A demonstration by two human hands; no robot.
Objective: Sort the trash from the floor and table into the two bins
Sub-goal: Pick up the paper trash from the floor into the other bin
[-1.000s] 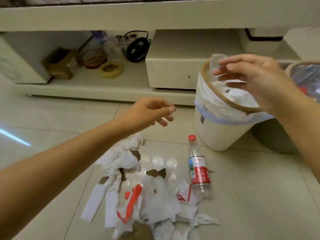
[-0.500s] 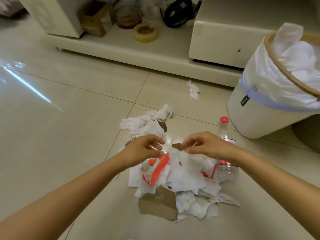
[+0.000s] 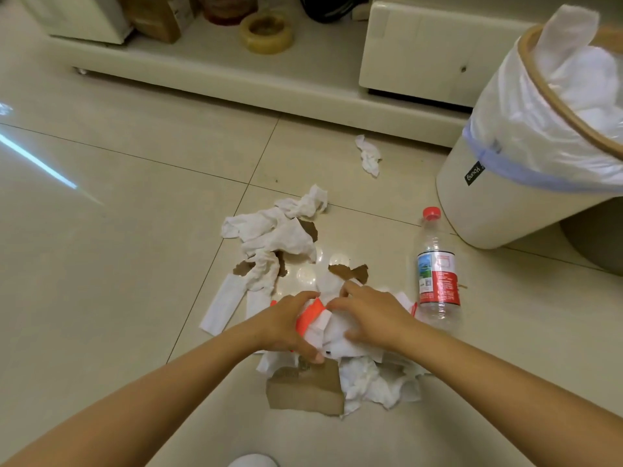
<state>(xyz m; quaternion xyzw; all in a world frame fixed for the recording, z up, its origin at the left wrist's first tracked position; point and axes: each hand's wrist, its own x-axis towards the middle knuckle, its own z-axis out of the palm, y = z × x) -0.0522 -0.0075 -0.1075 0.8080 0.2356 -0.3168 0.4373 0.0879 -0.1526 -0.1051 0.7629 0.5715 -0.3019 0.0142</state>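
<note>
A heap of white paper scraps [image 3: 279,230], torn brown cardboard [image 3: 306,392] and a white bag with orange-red handles [image 3: 312,315] lies on the tiled floor. My left hand [image 3: 286,326] and my right hand [image 3: 371,313] press down on the middle of the heap, both closing around the white-and-orange bag and paper. A clear plastic bottle [image 3: 436,274] with a red cap and label lies just right of my right hand. One crumpled tissue [image 3: 369,156] sits apart, farther back. A white bin [image 3: 499,197] lined with a plastic bag stands at the right, holding white paper.
A low cream cabinet [image 3: 256,75] runs along the back, its open shelf holding a tape roll [image 3: 266,33], a cardboard box and a black object. A dark second bin [image 3: 593,244] peeks out behind the white one. Bare tile lies to the left.
My right hand came away from the bin and both hands dropped to the heap. They went from pinching above it to closing on the white-and-orange bag and paper. The view tilted down.
</note>
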